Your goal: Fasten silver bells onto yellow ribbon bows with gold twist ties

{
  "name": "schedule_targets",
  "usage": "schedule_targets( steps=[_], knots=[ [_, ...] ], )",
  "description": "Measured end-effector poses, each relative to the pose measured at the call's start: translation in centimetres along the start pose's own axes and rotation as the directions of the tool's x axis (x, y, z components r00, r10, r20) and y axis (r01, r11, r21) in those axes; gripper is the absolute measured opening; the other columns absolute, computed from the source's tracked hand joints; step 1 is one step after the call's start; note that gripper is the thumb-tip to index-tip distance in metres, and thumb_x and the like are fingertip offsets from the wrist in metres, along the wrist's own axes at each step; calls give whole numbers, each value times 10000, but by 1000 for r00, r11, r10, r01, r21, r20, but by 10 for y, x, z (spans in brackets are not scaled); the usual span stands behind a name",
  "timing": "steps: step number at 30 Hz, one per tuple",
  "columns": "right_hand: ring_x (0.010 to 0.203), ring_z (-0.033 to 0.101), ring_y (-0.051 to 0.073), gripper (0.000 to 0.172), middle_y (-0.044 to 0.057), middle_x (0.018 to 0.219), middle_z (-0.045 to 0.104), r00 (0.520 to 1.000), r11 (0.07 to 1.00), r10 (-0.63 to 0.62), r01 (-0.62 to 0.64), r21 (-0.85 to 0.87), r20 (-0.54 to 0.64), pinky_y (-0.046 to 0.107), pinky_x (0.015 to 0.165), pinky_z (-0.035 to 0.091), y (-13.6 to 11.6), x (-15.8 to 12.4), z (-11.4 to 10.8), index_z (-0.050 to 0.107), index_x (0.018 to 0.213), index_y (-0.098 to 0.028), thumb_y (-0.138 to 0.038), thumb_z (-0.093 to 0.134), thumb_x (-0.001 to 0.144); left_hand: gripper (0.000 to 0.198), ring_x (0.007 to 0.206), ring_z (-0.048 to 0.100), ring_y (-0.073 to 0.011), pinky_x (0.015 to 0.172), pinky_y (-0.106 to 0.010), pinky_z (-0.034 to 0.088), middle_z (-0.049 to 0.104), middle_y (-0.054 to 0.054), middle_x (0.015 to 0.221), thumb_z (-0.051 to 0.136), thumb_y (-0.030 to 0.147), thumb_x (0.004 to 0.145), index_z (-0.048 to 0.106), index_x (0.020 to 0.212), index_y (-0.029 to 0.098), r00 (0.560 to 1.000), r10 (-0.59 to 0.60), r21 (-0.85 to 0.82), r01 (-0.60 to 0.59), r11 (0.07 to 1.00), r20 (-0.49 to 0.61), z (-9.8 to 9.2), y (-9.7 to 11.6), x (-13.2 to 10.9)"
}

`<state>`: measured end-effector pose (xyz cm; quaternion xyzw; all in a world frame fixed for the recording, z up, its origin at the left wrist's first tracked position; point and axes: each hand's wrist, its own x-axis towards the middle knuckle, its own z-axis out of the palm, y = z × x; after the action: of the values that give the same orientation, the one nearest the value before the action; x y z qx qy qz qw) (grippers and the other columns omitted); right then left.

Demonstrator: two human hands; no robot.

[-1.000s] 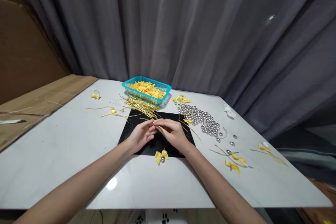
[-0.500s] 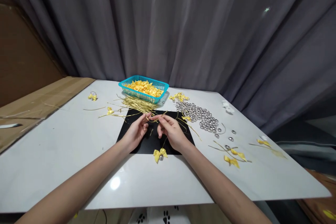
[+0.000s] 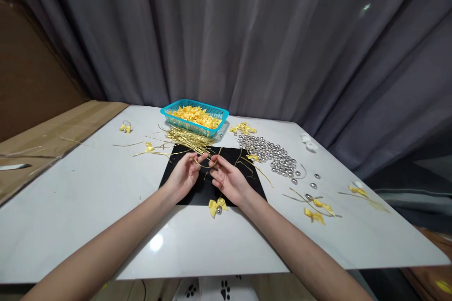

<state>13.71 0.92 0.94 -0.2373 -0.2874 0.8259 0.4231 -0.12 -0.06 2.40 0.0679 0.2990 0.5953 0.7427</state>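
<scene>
Above the black mat (image 3: 190,194), my left hand (image 3: 184,176) and my right hand (image 3: 229,178) face each other with a small gap between the fingertips. A thin gold twist tie (image 3: 204,166) runs in a curve from one hand to the other, pinched at both sides. Its upper end sticks up past my right fingers. Just below my right hand, at the mat's near edge, lies a yellow ribbon bow (image 3: 218,206) with a silver bead (image 3: 219,210) on it. Beyond the hands is a pile of gold twist ties (image 3: 189,140).
A turquoise basket (image 3: 223,116) of yellow bows stands at the back of the white table (image 3: 88,207). Many silver beads (image 3: 268,153) are spread to the right. Loose bows (image 3: 314,216) with ties lie at the right, and cardboard (image 3: 52,129) is at the left.
My fingertips have drawn slightly apart, and the tie now hangs in a deeper curve between them. My right hand has turned a little. The view has shifted slightly.
</scene>
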Motion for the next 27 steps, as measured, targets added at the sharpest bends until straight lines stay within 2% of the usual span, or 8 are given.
schedule_targets(
  steps=[3,6,10,14,16,20,23,27],
  knots=[
    [375,374,19,100,-41,679,610,1000,1000,-7,7,1,-1,137,359,363,-1,-1,0,596,808,-156,-237,547,841,296,282,356,9,264,-63,301,589,-6,543,328,99,926,478,671,122,1000,16,-8,-16,1000,17,-1,-3,1],
    [420,465,32,112,-29,680,623,1000,1000,-27,27,9,-16,137,379,410,-3,0,-1,606,804,-148,-217,533,854,257,367,500,-25,363,-71,426,605,-26,554,361,115,924,531,733,98,998,40,-13,-39,999,39,-4,-7,4],
    [554,600,62,221,5,659,640,995,995,-55,61,73,-79,152,519,525,-7,3,-2,621,772,-112,-147,443,899,244,609,682,-145,538,-156,557,668,-134,696,329,77,879,568,849,37,996,27,-25,-25,999,81,-9,-10,5],
    [561,628,63,253,22,631,656,987,985,-72,93,146,-144,149,589,556,-12,4,-3,644,806,-81,-93,412,906,304,889,689,-232,734,-228,578,678,-208,863,301,-70,722,544,881,19,992,61,-49,-56,997,107,-10,-12,3],
    [523,617,57,236,20,599,652,986,981,-78,102,165,-147,132,561,551,-15,4,-3,651,837,-72,-83,425,901,318,926,680,-217,777,-216,566,684,-192,903,314,-103,721,540,899,33,989,59,-17,-57,998,135,-10,-13,3],
    [476,603,50,164,10,564,641,986,973,-77,107,206,-149,112,528,540,-18,3,-4,655,823,-75,-86,498,870,242,909,684,-164,771,-163,557,701,-143,932,391,-58,816,563,939,59,982,43,83,-59,995,184,-9,-15,2],
    [459,597,51,137,7,549,631,985,968,-72,106,226,-157,111,519,537,-19,3,-5,653,790,-75,-97,532,851,235,888,687,-155,691,-161,575,687,-121,1045,436,-3,850,581,1014,83,977,31,175,-69,982,211,-11,-15,2],
    [452,585,47,134,-4,536,623,990,977,-57,82,194,-132,109,509,532,-17,3,-5,661,783,-80,-102,542,840,211,750,695,-117,593,-171,586,642,-93,1168,457,78,885,602,1035,107,980,41,239,-88,967,197,-14,-15,3]
  ],
)
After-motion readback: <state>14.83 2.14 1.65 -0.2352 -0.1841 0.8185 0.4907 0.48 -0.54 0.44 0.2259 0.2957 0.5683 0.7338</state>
